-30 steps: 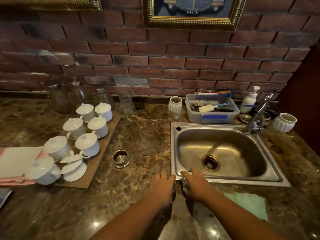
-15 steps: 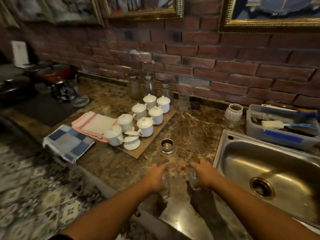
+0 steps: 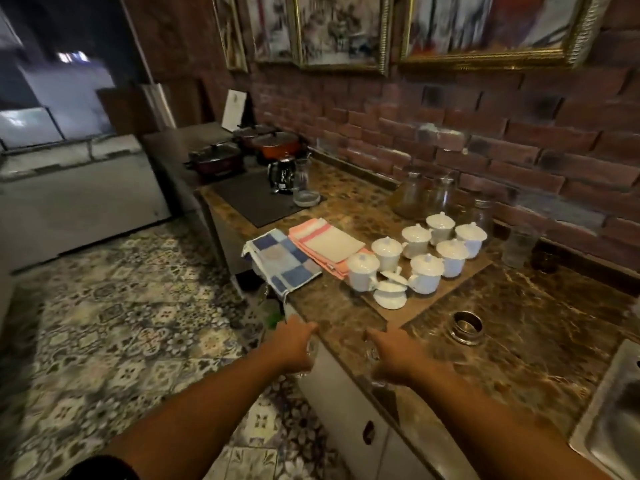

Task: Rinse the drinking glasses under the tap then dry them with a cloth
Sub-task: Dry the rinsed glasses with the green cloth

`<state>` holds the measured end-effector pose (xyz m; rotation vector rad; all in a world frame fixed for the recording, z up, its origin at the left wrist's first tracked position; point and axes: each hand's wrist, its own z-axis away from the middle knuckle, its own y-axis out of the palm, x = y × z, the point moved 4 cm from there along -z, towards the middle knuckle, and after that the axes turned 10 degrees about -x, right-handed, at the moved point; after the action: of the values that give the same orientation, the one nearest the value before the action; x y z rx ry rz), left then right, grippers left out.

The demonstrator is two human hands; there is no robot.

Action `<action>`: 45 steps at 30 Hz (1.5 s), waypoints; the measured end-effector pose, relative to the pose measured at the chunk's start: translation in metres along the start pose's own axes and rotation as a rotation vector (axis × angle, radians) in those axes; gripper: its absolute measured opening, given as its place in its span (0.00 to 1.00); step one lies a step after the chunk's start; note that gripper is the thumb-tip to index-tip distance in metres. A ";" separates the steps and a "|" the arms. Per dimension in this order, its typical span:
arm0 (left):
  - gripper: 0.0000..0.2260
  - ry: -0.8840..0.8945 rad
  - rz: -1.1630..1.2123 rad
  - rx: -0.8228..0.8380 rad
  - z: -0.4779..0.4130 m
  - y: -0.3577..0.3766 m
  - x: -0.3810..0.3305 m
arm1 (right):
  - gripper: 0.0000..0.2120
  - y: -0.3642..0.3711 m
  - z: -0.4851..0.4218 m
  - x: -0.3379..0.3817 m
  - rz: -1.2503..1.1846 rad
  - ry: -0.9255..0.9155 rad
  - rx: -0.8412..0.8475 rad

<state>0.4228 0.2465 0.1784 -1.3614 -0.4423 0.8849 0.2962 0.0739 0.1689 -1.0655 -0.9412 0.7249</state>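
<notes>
landmark for this report: the wooden board carrying the white lidded cups on the marble counter.

hands. the left hand is in front of the board, at the counter's front edge, fingers curled round a clear drinking glass, the left-hand glass, which hangs partly past the edge. the right hand is in front of the board and over the counter, fingers curled round the right-hand glass. both glasses are blurred; wet or dry cannot be told.

other items. the pink striped cloth lies folded just left of the board, touching it; the blue checked cloth lies further left, one corner draped over the edge. a third clear glass stands right of the board, by the brick wall. the sink is well to the right of the board; the tap is out of view.

progress, as judgement. both glasses are held away from the sink and nearer the cloths, which suggests rinsing of this pair is finished, though unconfirmed. drying is not begun: neither hand holds a cloth. one glass must be set down to free a hand. the glass by the wall probably remains to be rinsed and dried.
</notes>
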 end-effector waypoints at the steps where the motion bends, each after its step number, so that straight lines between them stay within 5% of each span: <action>1: 0.33 0.005 -0.005 -0.002 -0.004 -0.005 0.015 | 0.35 0.004 -0.006 0.013 -0.010 0.012 -0.007; 15: 0.29 0.331 0.039 0.027 -0.083 -0.051 0.141 | 0.39 0.016 -0.062 0.130 -0.038 0.313 -0.138; 26: 0.27 0.572 0.034 0.093 -0.155 -0.052 0.096 | 0.34 0.015 -0.099 0.103 -0.122 0.429 -0.248; 39: 0.23 0.759 -0.085 0.138 -0.228 -0.014 0.019 | 0.33 0.024 -0.145 0.035 -0.125 0.474 -0.172; 45: 0.30 0.806 -0.164 0.210 -0.251 0.005 0.001 | 0.32 0.036 -0.148 0.021 -0.130 0.539 -0.197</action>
<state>0.6064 0.0839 0.1243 -1.3400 0.1602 0.1907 0.4367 0.0454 0.1128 -1.2748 -0.6130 0.2151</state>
